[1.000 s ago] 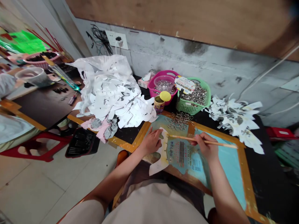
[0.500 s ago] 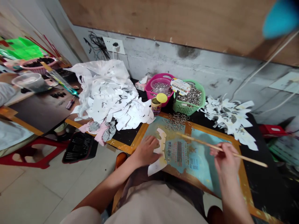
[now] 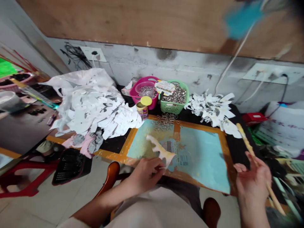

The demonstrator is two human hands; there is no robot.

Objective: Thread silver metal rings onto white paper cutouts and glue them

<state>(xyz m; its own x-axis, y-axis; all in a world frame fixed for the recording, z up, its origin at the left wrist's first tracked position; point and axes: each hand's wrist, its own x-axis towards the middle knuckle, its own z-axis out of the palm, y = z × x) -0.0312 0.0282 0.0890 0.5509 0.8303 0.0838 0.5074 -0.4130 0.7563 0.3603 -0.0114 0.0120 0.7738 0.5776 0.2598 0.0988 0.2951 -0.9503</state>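
My left hand [image 3: 148,172] pinches the near end of a white cut-out piece [image 3: 159,149] with a notched edge and yellowish smears. The piece is tilted up over the blue sheet [image 3: 206,148], which is fixed to the table with orange-brown tape. Out at the right, past the sheet's edge, my right hand [image 3: 255,177] holds a thin wooden stick [image 3: 245,137] slantwise, its yellow-coated end pointing up and away. A small can [image 3: 142,112] with a yellow lid tipped at its top stands behind the sheet.
Loose metal clasps [image 3: 165,123] lie at the sheet's back edge. Behind them stand a pink basket [image 3: 136,91] and a green basket [image 3: 173,108] with metal parts. White cut-outs [image 3: 92,110] are heaped at left, with another pile [image 3: 211,109] at right. A black crate [image 3: 68,166] is below left.
The cut-out lay flat under my left hand; now that hand has lifted its near end. My right hand has carried the stick from above the sheet to the right and turned it upward. The view has shifted right.
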